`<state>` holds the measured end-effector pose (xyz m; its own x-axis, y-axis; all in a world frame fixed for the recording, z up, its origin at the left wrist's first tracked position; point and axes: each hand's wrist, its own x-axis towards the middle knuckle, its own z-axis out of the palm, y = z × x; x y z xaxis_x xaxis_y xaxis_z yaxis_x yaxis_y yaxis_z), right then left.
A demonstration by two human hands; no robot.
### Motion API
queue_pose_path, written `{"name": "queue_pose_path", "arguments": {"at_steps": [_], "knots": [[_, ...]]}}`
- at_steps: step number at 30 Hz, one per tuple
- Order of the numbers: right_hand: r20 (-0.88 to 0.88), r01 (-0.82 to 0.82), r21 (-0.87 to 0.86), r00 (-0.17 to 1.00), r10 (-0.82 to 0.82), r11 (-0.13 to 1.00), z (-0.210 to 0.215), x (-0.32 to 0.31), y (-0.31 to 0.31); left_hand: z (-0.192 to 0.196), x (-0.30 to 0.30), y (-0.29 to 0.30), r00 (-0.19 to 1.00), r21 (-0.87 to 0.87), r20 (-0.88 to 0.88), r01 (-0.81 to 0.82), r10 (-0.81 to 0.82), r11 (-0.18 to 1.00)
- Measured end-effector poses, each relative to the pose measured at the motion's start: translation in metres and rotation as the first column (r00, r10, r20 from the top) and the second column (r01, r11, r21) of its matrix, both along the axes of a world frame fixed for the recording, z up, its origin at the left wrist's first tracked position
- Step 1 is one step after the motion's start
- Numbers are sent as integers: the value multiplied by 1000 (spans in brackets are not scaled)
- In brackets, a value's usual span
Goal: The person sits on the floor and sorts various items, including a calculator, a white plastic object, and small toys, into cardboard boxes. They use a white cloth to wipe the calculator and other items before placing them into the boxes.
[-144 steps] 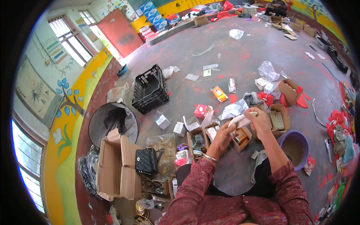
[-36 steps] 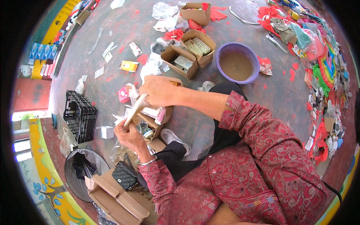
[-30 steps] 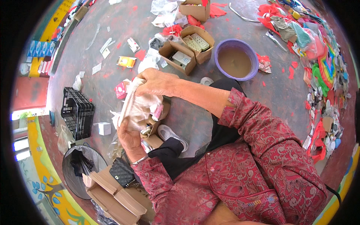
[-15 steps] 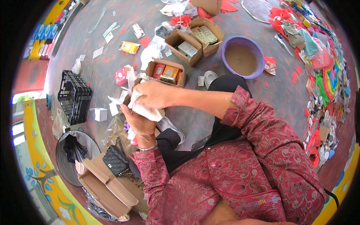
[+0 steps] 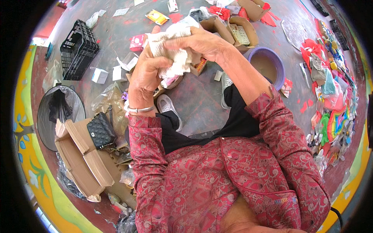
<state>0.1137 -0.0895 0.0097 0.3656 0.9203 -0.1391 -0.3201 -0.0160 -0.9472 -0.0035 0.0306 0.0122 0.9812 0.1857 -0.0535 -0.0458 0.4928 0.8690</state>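
A crumpled white cloth (image 5: 179, 58) is bunched between my two hands, above the floor in front of me. My left hand (image 5: 145, 75) grips its left side, thumb pressed against the fabric. From the right, my right hand (image 5: 206, 43) closes on its upper part, fingers lying across it. A pink and white patterned bit (image 5: 171, 80) shows just below the cloth; I cannot make out what it belongs to. Behind my hands, the cloth and arm hide most of a carton, and a small red-orange box (image 5: 199, 66) peeks out beside my right wrist.
A purple basin (image 5: 283, 73) of murky water stands right of my knee. Open cartons (image 5: 243, 31) sit beyond it. At left are a black crate (image 5: 79, 48), a mesh bin (image 5: 42, 112), a black quilted handbag (image 5: 101, 130) and a flattened carton (image 5: 79, 163). Mixed scraps (image 5: 330, 101) pile at right.
Both hands have lifted the cloth and moved farther from my body. My right hand has gone from lying over the left one to the cloth's right side. The view has also shifted.
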Motion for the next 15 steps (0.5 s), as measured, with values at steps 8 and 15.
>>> {"name": "queue_pose_path", "arguments": {"at_steps": [8, 15], "knots": [[-228, 451, 141, 881, -415, 881, 37, 44, -12, -17, -27, 52, 917, -3, -148, -374, 370, 927], [-224, 434, 210, 894, -389, 876, 14, 125, -10, -30, -40, 65, 933, -81, -150, -340, 326, 937]]}}
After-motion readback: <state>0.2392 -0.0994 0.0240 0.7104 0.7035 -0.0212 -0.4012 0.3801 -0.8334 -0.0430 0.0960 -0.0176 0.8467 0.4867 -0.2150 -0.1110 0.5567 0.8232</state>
